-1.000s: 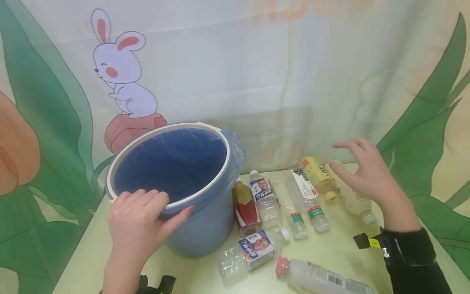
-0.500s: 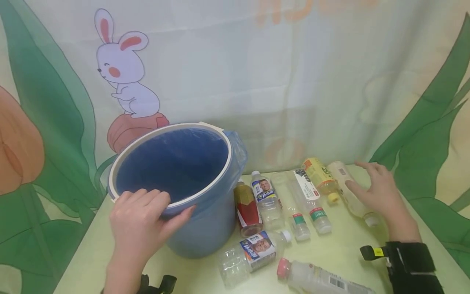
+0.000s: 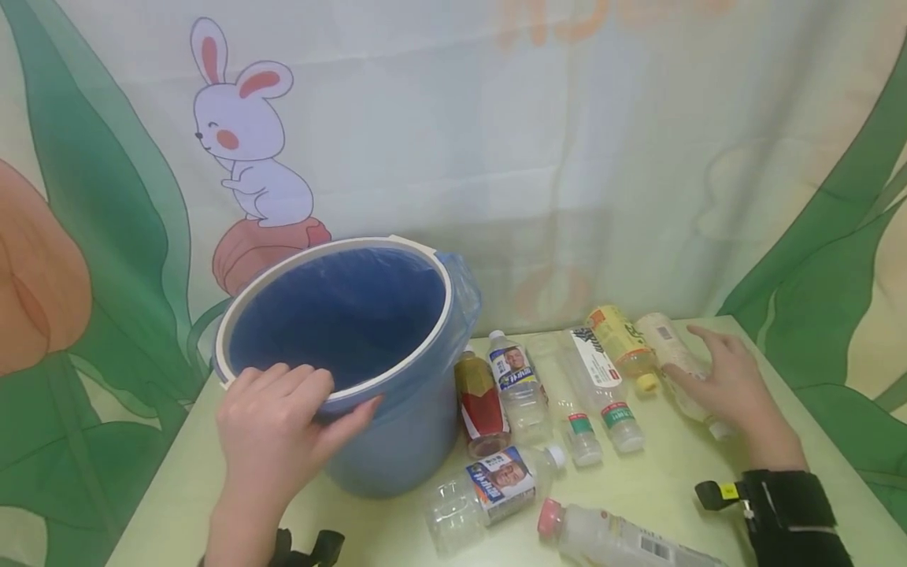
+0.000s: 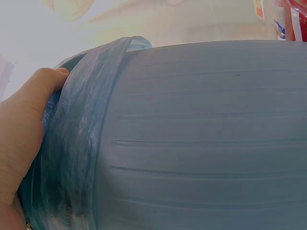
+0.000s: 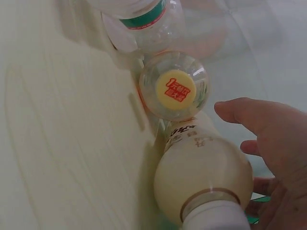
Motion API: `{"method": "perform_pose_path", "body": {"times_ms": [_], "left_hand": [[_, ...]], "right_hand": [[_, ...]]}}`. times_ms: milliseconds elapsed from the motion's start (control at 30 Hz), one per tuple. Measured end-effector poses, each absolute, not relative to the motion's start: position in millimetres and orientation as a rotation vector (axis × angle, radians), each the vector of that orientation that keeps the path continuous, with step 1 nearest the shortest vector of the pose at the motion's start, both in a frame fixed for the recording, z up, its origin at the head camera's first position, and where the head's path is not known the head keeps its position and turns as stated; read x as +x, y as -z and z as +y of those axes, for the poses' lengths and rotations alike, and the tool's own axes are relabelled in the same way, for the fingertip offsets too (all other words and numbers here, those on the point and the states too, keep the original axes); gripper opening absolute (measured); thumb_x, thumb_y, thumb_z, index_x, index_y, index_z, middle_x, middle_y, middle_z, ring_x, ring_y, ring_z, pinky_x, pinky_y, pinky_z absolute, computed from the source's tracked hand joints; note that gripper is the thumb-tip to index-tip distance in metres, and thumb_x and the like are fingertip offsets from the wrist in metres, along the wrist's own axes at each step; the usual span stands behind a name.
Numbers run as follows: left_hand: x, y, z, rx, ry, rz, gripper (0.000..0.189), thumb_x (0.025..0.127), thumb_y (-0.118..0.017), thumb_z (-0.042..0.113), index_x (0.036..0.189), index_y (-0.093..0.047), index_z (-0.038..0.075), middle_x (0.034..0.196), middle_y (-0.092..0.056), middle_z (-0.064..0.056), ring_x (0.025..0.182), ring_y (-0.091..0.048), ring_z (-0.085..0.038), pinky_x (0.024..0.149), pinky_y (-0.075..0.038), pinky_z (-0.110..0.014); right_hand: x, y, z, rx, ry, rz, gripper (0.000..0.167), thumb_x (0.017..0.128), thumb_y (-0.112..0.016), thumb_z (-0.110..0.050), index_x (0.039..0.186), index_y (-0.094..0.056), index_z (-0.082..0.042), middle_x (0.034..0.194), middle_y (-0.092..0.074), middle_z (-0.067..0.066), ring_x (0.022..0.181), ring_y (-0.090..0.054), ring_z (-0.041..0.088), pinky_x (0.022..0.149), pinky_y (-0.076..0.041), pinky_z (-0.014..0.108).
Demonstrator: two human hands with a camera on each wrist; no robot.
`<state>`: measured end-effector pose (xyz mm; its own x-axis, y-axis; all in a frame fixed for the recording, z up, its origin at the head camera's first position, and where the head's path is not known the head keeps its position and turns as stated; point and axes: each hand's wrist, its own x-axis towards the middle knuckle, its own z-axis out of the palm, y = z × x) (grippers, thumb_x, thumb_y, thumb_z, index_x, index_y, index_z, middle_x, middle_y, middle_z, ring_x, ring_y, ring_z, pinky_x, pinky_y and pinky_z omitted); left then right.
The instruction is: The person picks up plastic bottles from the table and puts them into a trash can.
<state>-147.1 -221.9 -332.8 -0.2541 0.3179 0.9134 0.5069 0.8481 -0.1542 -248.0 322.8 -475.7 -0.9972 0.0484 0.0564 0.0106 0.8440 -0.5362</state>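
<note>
A broad black cuff point(image 3: 790, 500) wraps the person's right wrist. Left of the cuff, a small black block point(image 3: 708, 495) bears a yellow tag point(image 3: 729, 491); below it, black sleeve point(image 3: 808, 553).

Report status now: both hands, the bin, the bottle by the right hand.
Left hand gripping bin rim. Right hand beside cream bottle, contact unclear. Yellow-capped bottle close alongside.

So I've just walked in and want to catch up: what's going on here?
A person's left hand grips the rim of a blue bin, which is lined with a blue plastic bag. The right hand is spread at a pale, white-capped bottle, but I can't tell whether it touches it. More bottles, among them a yellow-labelled one and a pink-capped one, lie on the table to the bin's right. Neither hand has a bottle lifted.
</note>
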Motion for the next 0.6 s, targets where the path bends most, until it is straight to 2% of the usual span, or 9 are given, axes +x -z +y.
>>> {"method": "perform_pose_path", "body": {"times_ms": [433, 600], "left_hand": [[-148.1, 332.0, -221.4, -0.625, 0.206, -1.851, 0.065, 0.102, -0.062, 0.059, 0.064, -0.03, 0.017, 0.057, -0.024, 0.007, 0.05, -0.022, -0.016, 0.053, -0.018, -0.033], [-147.2, 331.3, -221.9, -0.626, 0.199, -1.867, 0.065, 0.103, -0.06, 0.059, 0.064, -0.031, 0.017, 0.057, -0.024, 0.007, 0.049, -0.022, -0.017, 0.052, -0.019, -0.034]], "right_hand": [[-251.3, 490.6, 330.8, -0.014, -0.909, -3.002, 0.1, 0.104, -0.066, -0.059, 0.169, -0.023, 0.003, 0.157, -0.03, 0.046, 0.137, -0.042, 0.065, 0.104, -0.04, 0.082], [-253.6, 492.2, 331.6, -0.033, -0.931, -3.043, 0.099, 0.106, -0.061, -0.061, 0.171, -0.02, 0.001, 0.16, -0.031, 0.045, 0.14, -0.04, 0.065, 0.105, -0.039, 0.082]]}}
